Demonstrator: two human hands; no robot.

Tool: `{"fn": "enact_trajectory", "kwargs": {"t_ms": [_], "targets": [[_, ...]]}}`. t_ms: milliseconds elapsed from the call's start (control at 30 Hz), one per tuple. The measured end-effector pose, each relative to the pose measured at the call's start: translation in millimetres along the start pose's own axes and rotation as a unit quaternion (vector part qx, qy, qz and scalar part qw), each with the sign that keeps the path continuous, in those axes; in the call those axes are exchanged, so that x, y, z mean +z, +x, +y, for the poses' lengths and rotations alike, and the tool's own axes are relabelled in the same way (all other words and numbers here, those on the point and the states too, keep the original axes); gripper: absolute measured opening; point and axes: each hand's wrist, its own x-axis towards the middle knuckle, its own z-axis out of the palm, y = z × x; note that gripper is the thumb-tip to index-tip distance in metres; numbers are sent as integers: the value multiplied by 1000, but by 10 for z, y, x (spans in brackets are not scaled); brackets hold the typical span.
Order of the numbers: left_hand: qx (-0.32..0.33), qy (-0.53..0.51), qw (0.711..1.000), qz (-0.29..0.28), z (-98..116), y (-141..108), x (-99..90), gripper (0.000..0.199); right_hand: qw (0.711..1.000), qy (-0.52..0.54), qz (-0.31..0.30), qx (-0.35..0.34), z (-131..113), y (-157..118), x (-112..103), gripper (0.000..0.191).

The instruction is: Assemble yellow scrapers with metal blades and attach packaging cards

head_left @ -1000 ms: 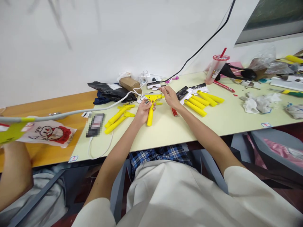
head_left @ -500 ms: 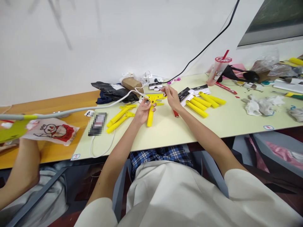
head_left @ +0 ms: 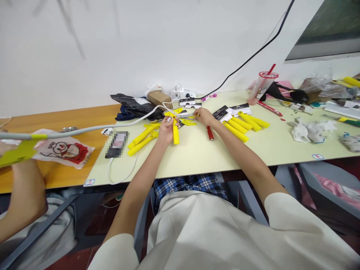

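My left hand point(head_left: 166, 131) is closed around the neck of a yellow plastic scraper point(head_left: 176, 135), its handle pointing down toward me and its head tilted. My right hand point(head_left: 204, 116) pinches the right end of a thin grey metal blade point(head_left: 188, 116), which stretches across to the scraper's head. Whether the blade touches the head is hard to make out. More flat yellow pieces point(head_left: 188, 122) lie just beneath, partly covered. To the left rest yellow scraper handles point(head_left: 142, 139). Right of my right forearm lie several yellow tubes point(head_left: 235, 131). A red object point(head_left: 210, 133) lies below my right wrist.
Black-and-white cards point(head_left: 222, 113) lie beside the tubes. A phone point(head_left: 116, 144) with a white cable is at left. Behind are a black bag point(head_left: 135, 107) and a power strip point(head_left: 178, 93). A cup point(head_left: 263, 88) stands at right. Another person's arm point(head_left: 28, 195) is at far left.
The scraper has turned and shifted slightly left in my left hand. My right hand has lowered, and the grey blade now slants out from the scraper's head toward it.
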Motion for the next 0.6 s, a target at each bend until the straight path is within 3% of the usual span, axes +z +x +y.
{"fn": "enact_trajectory", "kwargs": {"t_ms": [133,333,600], "targets": [[5,10,1000,-7,18,1,-16,36,999,38,-32,-21,101,167,11,16],[14,9,1000,-12,40,0,-15,44,995,84,-21,-39,210,70,46,16],[5,12,1000,-25,-4,8,-21,37,983,164,61,-57,295,-104,44,15]]}}
